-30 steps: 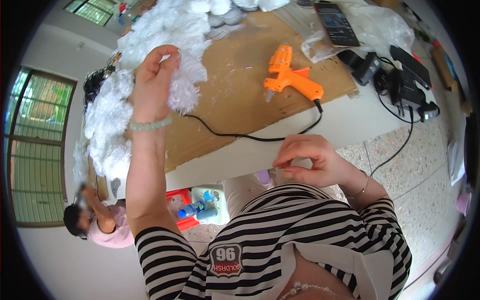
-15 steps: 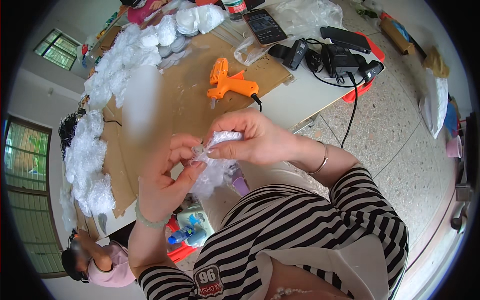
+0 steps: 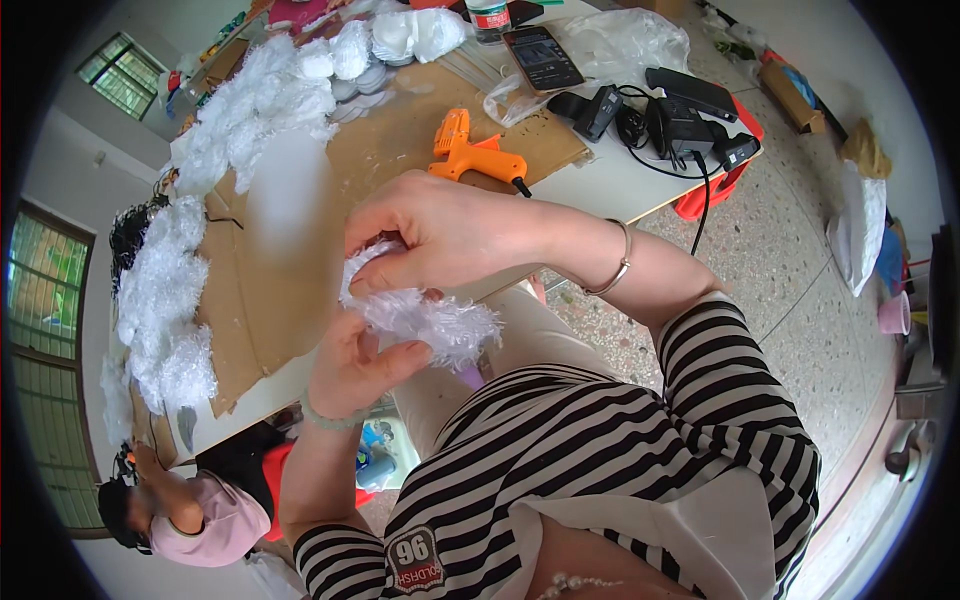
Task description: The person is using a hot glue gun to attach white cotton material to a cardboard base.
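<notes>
Both of my hands hold a fluffy white piece of shaggy, tinsel-like material (image 3: 440, 325) in front of my body, over the table's near edge. My right hand (image 3: 430, 230) arches over its upper end, with thumb and fingers closed on it. Below, my left hand (image 3: 350, 370) grips the left side, its thumb lying along the fluff. Some fingertips are hidden by the right hand and the material. Beyond my right hand an orange glue gun (image 3: 478, 158) lies on a brown cardboard sheet (image 3: 270, 330).
Fluffy white pieces lie in heaps on the left (image 3: 165, 310) and far left (image 3: 255, 110), near grey discs (image 3: 368, 88). A phone (image 3: 543, 58), black adapters (image 3: 685, 125) with cables and a clear plastic bag (image 3: 635, 45) are at the far right. A person in pink (image 3: 215, 520) sits at lower left.
My right hand has moved left and turned over the top of the white piece. The fluff now spreads out toward the right, below that hand. My left hand has moved slightly lower.
</notes>
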`<state>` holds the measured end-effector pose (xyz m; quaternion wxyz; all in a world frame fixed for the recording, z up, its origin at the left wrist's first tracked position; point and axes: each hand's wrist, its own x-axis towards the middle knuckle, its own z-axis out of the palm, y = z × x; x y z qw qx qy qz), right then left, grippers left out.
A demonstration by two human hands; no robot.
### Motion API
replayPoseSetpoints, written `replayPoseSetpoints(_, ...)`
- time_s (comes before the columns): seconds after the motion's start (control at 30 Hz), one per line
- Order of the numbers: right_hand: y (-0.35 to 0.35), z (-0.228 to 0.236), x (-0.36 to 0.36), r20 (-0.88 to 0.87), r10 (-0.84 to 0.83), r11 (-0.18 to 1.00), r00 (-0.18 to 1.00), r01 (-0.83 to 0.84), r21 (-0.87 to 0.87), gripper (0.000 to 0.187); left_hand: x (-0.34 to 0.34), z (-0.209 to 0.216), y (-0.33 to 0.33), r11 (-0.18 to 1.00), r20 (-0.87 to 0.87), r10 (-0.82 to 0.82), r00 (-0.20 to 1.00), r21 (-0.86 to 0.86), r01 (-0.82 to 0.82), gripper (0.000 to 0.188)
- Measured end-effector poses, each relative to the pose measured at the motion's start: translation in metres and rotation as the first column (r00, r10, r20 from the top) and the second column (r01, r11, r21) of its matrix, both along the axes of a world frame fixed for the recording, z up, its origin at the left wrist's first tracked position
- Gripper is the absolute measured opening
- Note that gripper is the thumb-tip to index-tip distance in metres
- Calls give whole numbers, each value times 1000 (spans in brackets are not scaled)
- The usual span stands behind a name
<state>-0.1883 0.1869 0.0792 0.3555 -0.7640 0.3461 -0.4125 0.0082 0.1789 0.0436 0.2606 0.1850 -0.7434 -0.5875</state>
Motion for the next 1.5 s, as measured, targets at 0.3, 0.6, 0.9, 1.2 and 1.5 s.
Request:
replayPoseSetpoints(0.3,-46,-20,-1,315,-274,947,909,198,254,43,-13,-11,-24,762,-353,648,676,320,-563,20)
replayPoseSetpoints(0.6,-42,-55,32,38,-2,887,999,-16,462,38,-6,-26,-33,681,-446,730,517,420,-599,17)
replayPoseSetpoints(0.9,-52,-39,13,383,-35,831,923,-187,524,24,19,-24,-45,601,-487,799,352,634,-487,10)
replayPoseSetpoints(1.2,-55,-42,30,209,-179,838,961,38,544,24,15,-31,-43,647,-491,762,422,570,-506,10)
replayPoseSetpoints(1.5,-54,-44,21,86,-11,929,996,-22,368,40,23,-5,-51,652,-591,743,315,531,-541,20)
